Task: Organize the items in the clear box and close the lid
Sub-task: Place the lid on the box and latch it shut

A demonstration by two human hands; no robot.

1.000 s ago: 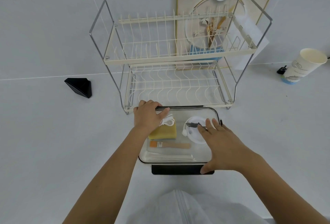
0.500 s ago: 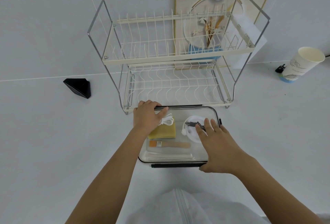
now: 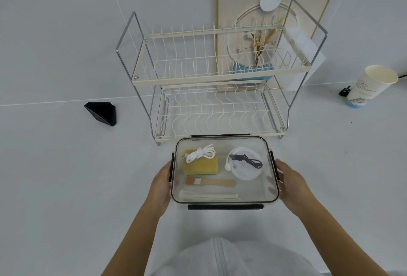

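The clear box [image 3: 224, 141] sits on the white table in front of me with its clear lid on top and black clips on all sides. Inside I see a yellow sponge [image 3: 201, 165] with a coiled white cable [image 3: 200, 153] on it, a white round dish [image 3: 244, 166] holding a black cable [image 3: 246, 159], a small wooden brush [image 3: 210, 181] and pale sticks [image 3: 209, 195] along the near wall. My left hand [image 3: 161, 184] presses the left side clip. My right hand [image 3: 290, 184] presses the right side clip.
A two-tier cream wire dish rack [image 3: 215, 82] stands right behind the box. A black wedge-shaped object [image 3: 101, 112] lies to the left. A paper cup [image 3: 372, 87] and a small black clip [image 3: 344, 91] sit at the far right. A decorated board [image 3: 264, 11] leans on the wall.
Both hands left the top of the lid and moved down to the box's left and right sides. The near black clip now lies folded against the box.
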